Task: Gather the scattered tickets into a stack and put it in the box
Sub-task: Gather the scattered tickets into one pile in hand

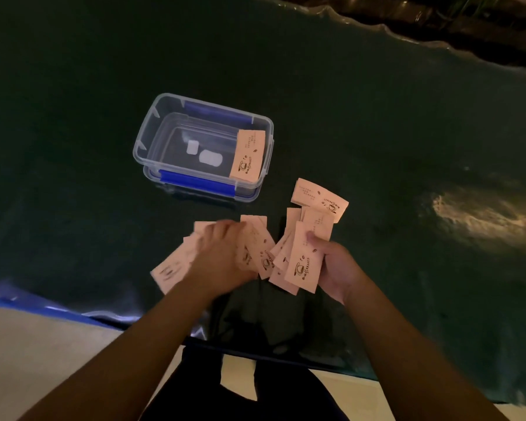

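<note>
One ticket (248,155) already leans inside the clear box (152,123), while the right hand (336,270) pinches a loose fan of tickets (302,262) and the blurred left hand (222,253), grip unclear, sweeps up scattered ones (172,270) nearby.

A dark green tabletop (73,147) carries a clear box (152,129) with blue latches; near it, loose pink tickets (319,197) lie scattered and overlapping toward the front edge.

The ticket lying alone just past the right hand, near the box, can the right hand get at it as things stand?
Probably not freely: the right hand is already gripping a fan of tickets. The path to the lone ticket looks clear, though; nothing lies between.
</note>
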`<action>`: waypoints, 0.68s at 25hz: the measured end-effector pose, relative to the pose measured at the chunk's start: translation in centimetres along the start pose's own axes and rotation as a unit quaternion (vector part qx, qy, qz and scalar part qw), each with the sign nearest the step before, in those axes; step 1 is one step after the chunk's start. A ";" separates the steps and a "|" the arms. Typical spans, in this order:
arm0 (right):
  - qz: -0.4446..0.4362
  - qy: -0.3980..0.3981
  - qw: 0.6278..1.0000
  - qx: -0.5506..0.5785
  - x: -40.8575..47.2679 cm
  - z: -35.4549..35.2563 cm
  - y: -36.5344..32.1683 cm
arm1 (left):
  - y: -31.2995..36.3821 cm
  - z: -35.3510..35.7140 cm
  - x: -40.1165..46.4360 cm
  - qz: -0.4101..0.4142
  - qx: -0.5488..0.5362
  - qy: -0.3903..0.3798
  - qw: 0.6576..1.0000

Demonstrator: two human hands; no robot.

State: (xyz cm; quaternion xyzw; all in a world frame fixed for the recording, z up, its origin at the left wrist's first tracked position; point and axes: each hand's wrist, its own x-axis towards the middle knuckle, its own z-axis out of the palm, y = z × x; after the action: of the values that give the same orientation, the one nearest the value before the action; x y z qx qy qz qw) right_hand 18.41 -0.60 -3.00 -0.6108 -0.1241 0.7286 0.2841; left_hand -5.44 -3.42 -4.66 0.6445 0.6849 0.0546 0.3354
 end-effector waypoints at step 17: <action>0.036 -0.074 0.991 -0.108 0.7 7.8 1.8 | -9.1 -3.8 -3.2 -0.218 -0.070 0.037 0.973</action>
State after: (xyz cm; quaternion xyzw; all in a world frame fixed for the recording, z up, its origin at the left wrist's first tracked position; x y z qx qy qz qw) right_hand 10.35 -0.31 -2.80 -0.5862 -0.2007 0.7639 0.1804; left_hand -15.38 -6.51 -5.10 0.4519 0.8155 0.0520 0.3578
